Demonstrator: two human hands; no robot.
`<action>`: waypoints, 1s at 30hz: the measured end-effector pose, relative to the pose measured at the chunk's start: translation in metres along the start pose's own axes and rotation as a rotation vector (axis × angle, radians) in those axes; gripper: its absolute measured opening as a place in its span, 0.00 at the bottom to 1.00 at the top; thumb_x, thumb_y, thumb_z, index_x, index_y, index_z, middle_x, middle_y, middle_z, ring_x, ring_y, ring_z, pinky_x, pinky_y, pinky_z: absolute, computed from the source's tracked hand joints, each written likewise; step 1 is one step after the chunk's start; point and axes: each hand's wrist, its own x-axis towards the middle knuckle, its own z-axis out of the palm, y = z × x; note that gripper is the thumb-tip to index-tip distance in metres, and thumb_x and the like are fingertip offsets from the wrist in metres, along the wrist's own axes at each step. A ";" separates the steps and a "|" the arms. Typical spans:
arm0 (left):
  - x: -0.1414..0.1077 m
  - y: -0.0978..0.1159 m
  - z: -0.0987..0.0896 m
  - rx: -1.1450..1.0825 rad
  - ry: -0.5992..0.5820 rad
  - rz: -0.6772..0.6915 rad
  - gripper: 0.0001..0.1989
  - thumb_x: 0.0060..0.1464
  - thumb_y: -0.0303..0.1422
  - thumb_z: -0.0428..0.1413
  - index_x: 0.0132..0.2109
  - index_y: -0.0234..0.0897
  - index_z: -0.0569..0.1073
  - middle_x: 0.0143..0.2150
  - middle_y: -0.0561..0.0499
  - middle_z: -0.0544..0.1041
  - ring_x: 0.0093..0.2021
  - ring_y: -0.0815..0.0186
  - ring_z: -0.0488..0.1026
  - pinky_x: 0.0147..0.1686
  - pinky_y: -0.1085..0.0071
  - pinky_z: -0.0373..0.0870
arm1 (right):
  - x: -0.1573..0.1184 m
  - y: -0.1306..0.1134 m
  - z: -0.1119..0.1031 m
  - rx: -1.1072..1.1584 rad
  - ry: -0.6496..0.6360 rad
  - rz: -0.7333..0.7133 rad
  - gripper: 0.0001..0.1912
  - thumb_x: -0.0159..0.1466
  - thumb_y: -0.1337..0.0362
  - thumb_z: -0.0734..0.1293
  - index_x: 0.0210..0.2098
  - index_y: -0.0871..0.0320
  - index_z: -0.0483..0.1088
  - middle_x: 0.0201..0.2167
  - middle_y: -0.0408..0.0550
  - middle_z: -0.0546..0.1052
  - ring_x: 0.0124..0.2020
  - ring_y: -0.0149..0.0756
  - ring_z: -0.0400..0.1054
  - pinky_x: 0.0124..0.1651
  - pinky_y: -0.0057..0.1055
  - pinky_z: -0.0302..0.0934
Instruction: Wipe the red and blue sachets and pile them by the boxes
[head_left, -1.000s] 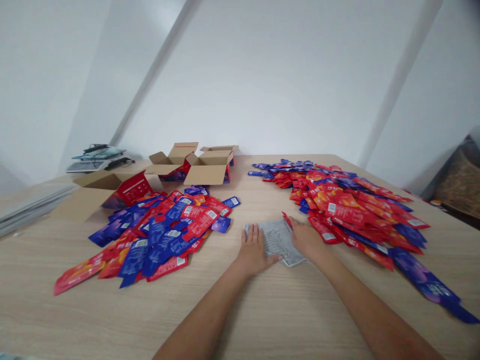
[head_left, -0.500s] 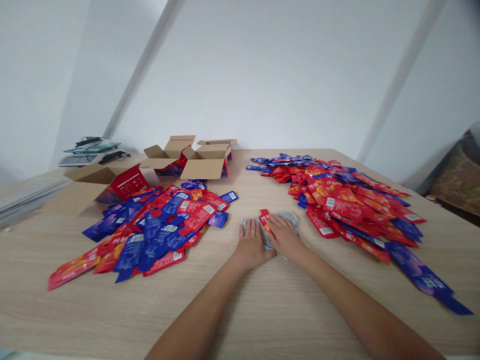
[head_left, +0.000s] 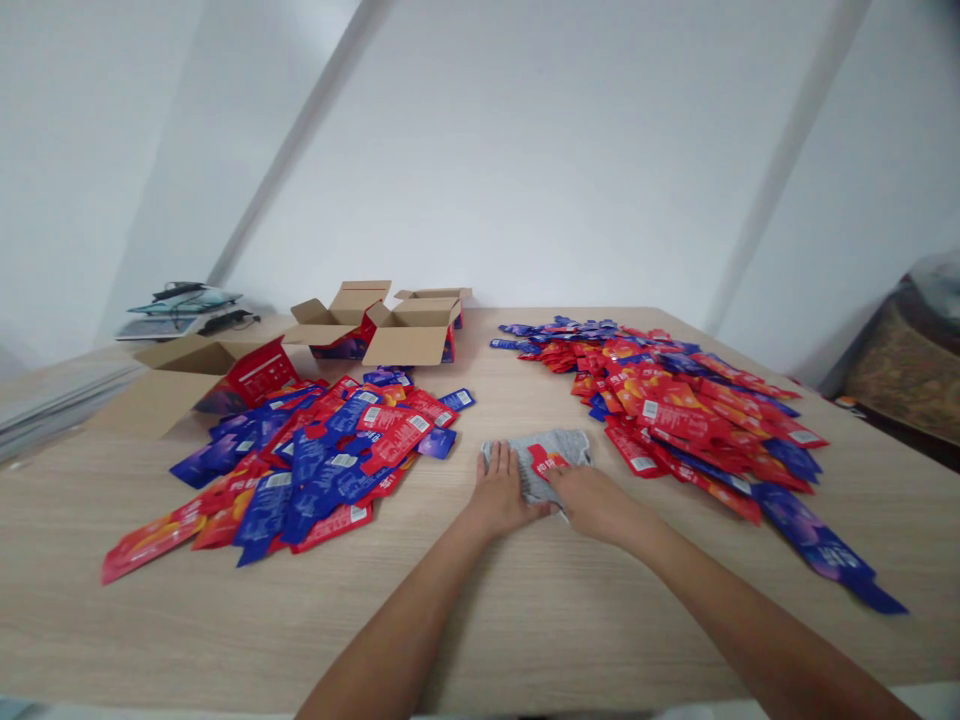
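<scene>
A grey cloth item (head_left: 574,446) lies flat at the middle of the wooden table, with a small red packet (head_left: 541,458) on top of it. My left hand (head_left: 504,496) rests spread on the cloth's left part, fingers pointing away from me. At the cloth's right part, my right hand (head_left: 594,500) has its fingers curled at the lower end of the red packet; its fingertips are partly hidden, and whether they grip the packet is unclear.
A pile of red and blue packets (head_left: 330,455) lies left, a larger pile (head_left: 682,400) right. Open cartons (head_left: 409,340) stand at the back left, another carton (head_left: 169,390) nearer. Stacked items (head_left: 176,312) sit far left. A patterned object (head_left: 904,365) is at the right.
My right hand has drawn back and curled its fingers, baring more of the cloth. The red packet lies slightly further right and lower. My left hand stays nearly in place.
</scene>
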 end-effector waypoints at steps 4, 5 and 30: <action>-0.001 0.002 -0.001 0.009 0.011 0.000 0.59 0.44 0.68 0.39 0.65 0.18 0.47 0.68 0.28 0.42 0.68 0.47 0.33 0.63 0.49 0.32 | 0.000 0.019 0.010 0.211 0.267 0.149 0.26 0.59 0.72 0.58 0.58 0.62 0.61 0.51 0.60 0.73 0.51 0.45 0.67 0.51 0.38 0.60; -0.001 0.002 -0.002 0.009 0.013 0.004 0.59 0.44 0.68 0.39 0.65 0.18 0.47 0.68 0.27 0.42 0.68 0.47 0.33 0.63 0.49 0.32 | 0.004 0.026 0.013 0.310 0.359 0.177 0.27 0.59 0.72 0.57 0.59 0.61 0.60 0.51 0.58 0.72 0.52 0.44 0.67 0.52 0.39 0.60; -0.004 -0.002 -0.005 0.016 -0.042 0.043 0.54 0.46 0.61 0.46 0.66 0.20 0.46 0.68 0.31 0.41 0.68 0.48 0.33 0.63 0.47 0.33 | 0.032 -0.026 -0.008 -0.074 -0.058 0.096 0.21 0.58 0.62 0.61 0.47 0.67 0.71 0.45 0.65 0.75 0.47 0.50 0.70 0.48 0.40 0.62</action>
